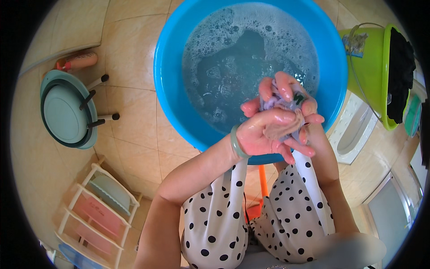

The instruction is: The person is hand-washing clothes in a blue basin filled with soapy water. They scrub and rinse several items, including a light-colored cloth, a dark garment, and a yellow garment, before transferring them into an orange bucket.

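Observation:
My left hand (262,132), with a pale green bangle (234,142) at its wrist, is closed on a small wet lilac and beige cloth (274,103). My right hand (289,87) curls its fingers round the same cloth from the far side. A dark green patch shows on the bunched fabric; what kind of garment it is I cannot tell. Both hands glisten with water and press together above the near right part of a large blue basin (170,101). Cloudy water with foam and bubbles (224,38) fills much of the basin.
A green bucket (367,67) holding dark fabric stands right of the basin, near a white squat toilet (354,127). On the left are a grey-green folding basin (67,112), a pink bottle (80,61) and a white rack (71,201) with coloured basins. My knees, in polka-dot fabric, flank the near side.

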### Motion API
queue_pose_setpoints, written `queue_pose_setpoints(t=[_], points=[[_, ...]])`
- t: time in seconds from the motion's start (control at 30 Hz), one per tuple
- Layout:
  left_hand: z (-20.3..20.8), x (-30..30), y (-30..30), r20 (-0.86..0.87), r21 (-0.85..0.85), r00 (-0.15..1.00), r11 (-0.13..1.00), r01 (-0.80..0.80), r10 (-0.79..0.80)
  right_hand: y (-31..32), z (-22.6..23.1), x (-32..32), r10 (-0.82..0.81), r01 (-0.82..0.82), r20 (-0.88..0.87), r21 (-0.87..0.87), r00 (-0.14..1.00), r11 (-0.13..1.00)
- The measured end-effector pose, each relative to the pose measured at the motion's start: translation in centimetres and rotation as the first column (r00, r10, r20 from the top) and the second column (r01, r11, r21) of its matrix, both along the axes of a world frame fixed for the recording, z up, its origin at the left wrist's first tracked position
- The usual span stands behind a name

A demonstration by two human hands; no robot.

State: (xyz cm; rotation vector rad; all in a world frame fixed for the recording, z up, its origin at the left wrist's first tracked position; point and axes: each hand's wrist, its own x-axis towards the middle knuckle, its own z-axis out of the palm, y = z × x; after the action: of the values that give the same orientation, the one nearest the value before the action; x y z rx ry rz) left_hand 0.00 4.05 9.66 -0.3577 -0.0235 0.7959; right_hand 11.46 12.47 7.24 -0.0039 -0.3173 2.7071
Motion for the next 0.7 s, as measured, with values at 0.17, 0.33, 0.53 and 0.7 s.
queue_pose_setpoints(t=[0.17, 0.33, 0.53, 0.7], points=[[2.6, 0.7, 0.4, -0.261, 0.003, 0.959, 0.993, 0.115, -0.111, 1.1, 3.6, 0.9, -0.095, 0.088, 0.189, 0.045, 0.977, 0.995], [2.1, -0.4, 1.0, -0.324, -0.105, 0.923, 0.977, 0.184, -0.208, 1.8, 3.7, 0.3, -0.166, -0.040, 0.469, 0.400, 0.867, 0.916], [2.2, -0.3, 1.2, -0.657, -0.045, 0.737, 0.984, 0.172, -0.159, 1.5, 3.7, -0.7, -0.188, -0.116, 0.552, 0.468, 0.813, 0.876], [1.5, 0.3, 1.1, -0.857, -0.030, 0.507, 0.992, 0.126, -0.091, 1.2, 4.0, -1.2, -0.270, -0.125, 0.630, 0.509, 0.728, 0.851]])
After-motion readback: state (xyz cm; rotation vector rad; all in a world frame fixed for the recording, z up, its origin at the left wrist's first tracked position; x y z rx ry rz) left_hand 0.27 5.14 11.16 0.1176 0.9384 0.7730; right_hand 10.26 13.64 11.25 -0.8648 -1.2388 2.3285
